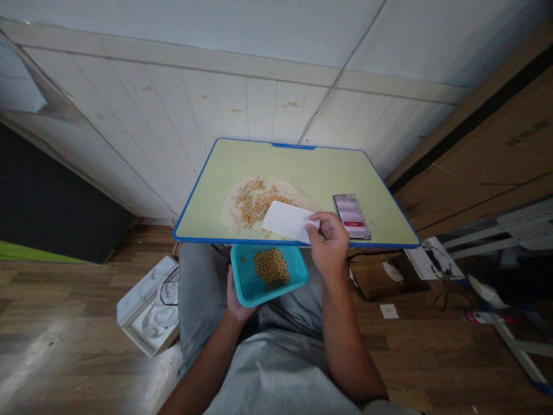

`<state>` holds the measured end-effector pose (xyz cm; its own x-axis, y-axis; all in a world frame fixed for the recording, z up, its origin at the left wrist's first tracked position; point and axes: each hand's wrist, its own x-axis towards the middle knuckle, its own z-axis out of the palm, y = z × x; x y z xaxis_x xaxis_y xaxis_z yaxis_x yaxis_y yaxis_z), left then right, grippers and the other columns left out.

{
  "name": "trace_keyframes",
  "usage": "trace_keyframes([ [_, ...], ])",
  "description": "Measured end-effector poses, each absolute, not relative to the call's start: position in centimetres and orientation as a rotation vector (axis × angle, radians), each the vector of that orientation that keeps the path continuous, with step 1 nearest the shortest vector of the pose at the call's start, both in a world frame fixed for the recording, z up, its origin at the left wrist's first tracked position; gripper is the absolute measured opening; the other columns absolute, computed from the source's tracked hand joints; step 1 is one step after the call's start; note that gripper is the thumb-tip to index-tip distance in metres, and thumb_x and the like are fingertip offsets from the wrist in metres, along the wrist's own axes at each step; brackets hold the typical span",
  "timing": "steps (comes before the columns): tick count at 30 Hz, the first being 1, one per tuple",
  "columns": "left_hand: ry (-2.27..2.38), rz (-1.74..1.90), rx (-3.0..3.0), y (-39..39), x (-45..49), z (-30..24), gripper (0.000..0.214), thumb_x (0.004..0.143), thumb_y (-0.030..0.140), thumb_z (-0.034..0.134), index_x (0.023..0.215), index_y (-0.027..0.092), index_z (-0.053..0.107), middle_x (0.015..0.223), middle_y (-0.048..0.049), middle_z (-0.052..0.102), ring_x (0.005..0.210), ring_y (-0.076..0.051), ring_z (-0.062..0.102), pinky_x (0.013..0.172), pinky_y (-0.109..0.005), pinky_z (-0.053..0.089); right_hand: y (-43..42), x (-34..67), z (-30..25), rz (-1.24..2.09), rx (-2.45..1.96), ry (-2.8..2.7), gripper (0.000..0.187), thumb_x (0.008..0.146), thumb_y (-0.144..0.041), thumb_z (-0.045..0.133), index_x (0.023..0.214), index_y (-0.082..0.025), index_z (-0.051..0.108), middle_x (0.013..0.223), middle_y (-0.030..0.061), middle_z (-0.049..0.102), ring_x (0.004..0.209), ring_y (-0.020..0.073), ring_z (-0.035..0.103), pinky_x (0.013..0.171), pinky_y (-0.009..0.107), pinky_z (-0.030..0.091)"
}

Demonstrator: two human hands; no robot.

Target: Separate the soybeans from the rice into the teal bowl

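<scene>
My left hand is closed on the left side of a teal plastic container, held under the table's front edge above my lap. Soybeans lie in the container, mostly in one patch. My right hand pinches a white card by its right end, thumb on top. The card's left end is over the front of a spread pile on the table, where tan soybeans are mixed with white rice-like grains. Whether the card touches the tabletop, I cannot tell.
The small blue-rimmed table stands against a white panelled wall. A phone lies on its right side. An open white box is on the floor at left. Cardboard leans at right, near cables and a stand.
</scene>
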<state>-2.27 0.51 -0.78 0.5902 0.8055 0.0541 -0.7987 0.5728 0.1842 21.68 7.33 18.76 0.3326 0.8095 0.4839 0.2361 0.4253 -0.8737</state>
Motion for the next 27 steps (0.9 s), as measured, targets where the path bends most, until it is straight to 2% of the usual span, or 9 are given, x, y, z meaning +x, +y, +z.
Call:
trace_keyframes([
  [3, 0.040, 0.936, 0.175, 0.50, -2.49, -0.96, 0.085, 0.117, 0.075, 0.014, 0.181, 0.032, 0.052, 0.192, 0.0005, 0.048, 0.189, -0.030, 0.015, 0.153, -0.062, -0.004, 7.32, 21.73, 18.79, 0.510, -1.104, -1.212, 0.006, 0.091, -0.027, 0.076, 0.097, -0.025, 0.076, 0.083, -0.0013, 0.071, 0.072, 0.0164, 0.062, 0.067, 0.028, 0.051],
  [9, 0.059, 0.951, 0.168, 0.69, -2.38, -1.25, 0.084, 0.118, 0.075, 0.014, 0.179, 0.033, 0.054, 0.189, 0.0029, 0.051, 0.188, -0.031, 0.020, 0.153, -0.062, 0.001, 7.30, 21.77, 18.80, 0.531, -1.087, -1.202, 0.007, 0.090, -0.027, 0.077, 0.096, -0.024, 0.075, 0.081, -0.0015, 0.070, 0.071, 0.0165, 0.061, 0.066, 0.028, 0.050],
  [19, 0.075, 0.962, 0.152, 0.44, -2.45, -1.31, 0.085, 0.117, 0.078, 0.018, 0.178, 0.032, 0.055, 0.190, 0.0018, 0.050, 0.189, -0.030, 0.009, 0.152, -0.061, -0.003, 7.21, 21.82, 18.67, 0.500, -1.078, -1.209, 0.005, 0.091, -0.026, 0.075, 0.095, -0.024, 0.076, 0.082, -0.0010, 0.072, 0.071, 0.0167, 0.063, 0.066, 0.028, 0.051],
  [27, 0.063, 0.948, 0.156, 0.51, -2.41, -0.66, 0.083, 0.118, 0.074, 0.018, 0.176, 0.031, 0.058, 0.188, 0.0024, 0.054, 0.189, -0.028, 0.007, 0.152, -0.059, -0.004, 7.11, 21.85, 18.81, 0.483, -1.046, -1.240, 0.004, 0.093, -0.024, 0.075, 0.096, -0.025, 0.077, 0.082, -0.0015, 0.072, 0.071, 0.0165, 0.064, 0.066, 0.028, 0.052],
])
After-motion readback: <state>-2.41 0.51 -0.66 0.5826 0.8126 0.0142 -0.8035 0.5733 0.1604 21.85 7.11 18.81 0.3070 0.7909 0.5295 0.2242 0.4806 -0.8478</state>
